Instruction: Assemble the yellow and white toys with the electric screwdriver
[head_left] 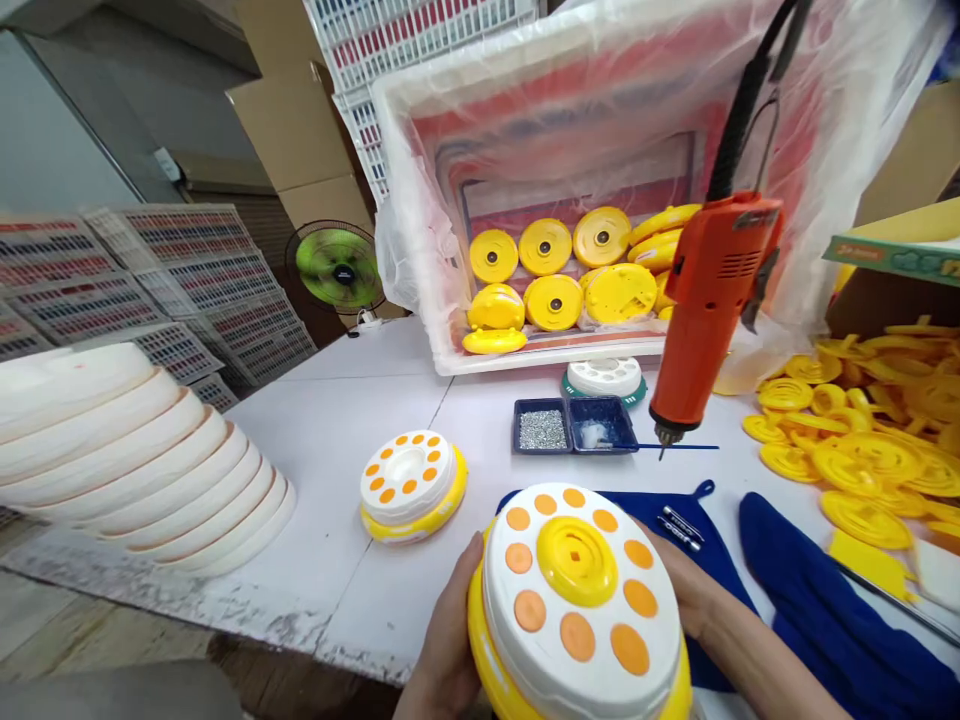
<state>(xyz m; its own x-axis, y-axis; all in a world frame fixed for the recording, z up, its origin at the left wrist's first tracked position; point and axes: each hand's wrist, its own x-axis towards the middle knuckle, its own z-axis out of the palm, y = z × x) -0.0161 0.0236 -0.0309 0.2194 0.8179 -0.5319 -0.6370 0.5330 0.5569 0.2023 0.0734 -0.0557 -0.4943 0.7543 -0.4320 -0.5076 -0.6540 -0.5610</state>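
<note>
Tabletop (315, 420), pale and crossed by dark seams, ends at a worn near edge on the lower left, with a broad stretch of surface between a stack of white rings (150, 460) and the pieces in the middle. At the back a white bin (411, 170) opens toward the person, yellow discs (545, 247) lying inside. An orange power screwdriver (709, 310) hangs at the right, bit pointing down. Front and centre, near the table's edge, is the dotted wheel (577, 590), white with orange dots on a yellow base, its yellow hub facing up. The left hand (448, 640) curls half closed around the wheel's left side, fingertips against the rim. The right hand (677, 580) clasps the right side; the wheel hides its fingers, so I cannot tell their spread. Beyond the left hand, well apart from it, rests a second wheel (409, 487), dotted alike, with a hollow centre. Farther back sits a two-compartment blue tray (569, 430), small silvery parts (542, 431) filling its left side.
</note>
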